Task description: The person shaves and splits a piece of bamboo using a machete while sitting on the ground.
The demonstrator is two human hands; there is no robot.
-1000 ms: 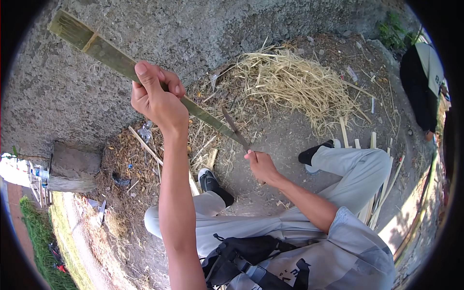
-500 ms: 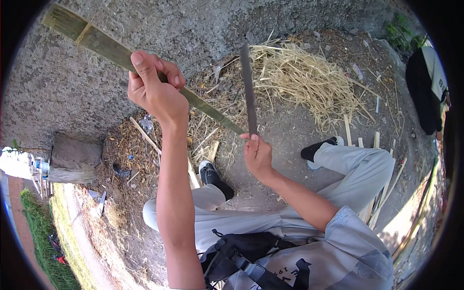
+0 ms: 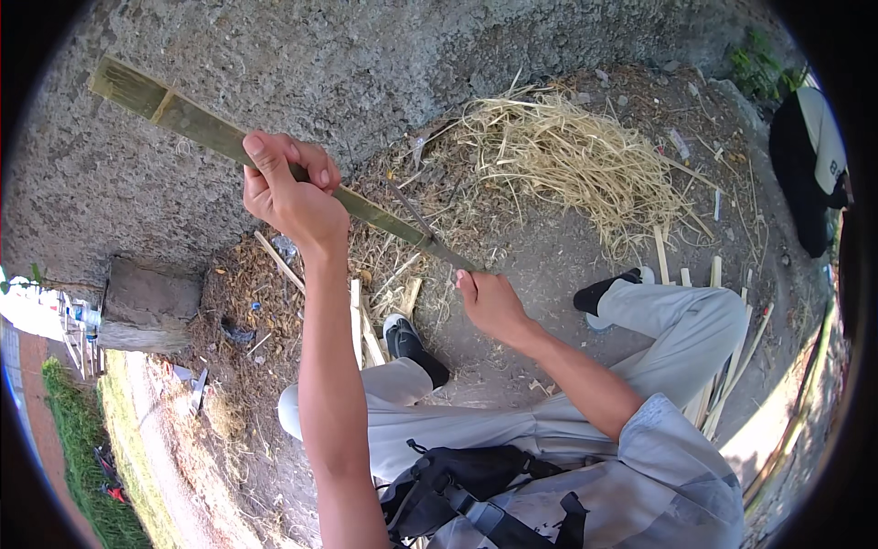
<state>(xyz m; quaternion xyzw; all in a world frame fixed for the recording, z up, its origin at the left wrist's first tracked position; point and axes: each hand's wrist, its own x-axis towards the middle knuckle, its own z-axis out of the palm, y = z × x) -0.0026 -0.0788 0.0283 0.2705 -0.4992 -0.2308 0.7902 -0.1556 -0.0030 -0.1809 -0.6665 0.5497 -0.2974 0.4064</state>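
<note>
I see left hand (image 3: pixel 291 192) closed around green bamboo strip (image 3: pixel 197 126), mid-length; strip slants from far left down toward centre. Right hand (image 3: pixel 494 302) grips knife (image 3: pixel 422 224) handle, blade laid against strip's lower end. Straw pile (image 3: pixel 572 160) far right; wood block (image 3: pixel 148 304) on ground at left.

Straw pile (image 3: pixel 572 160) lies behind the feet (stump (image 3: pixel 146 306) far left).
</note>
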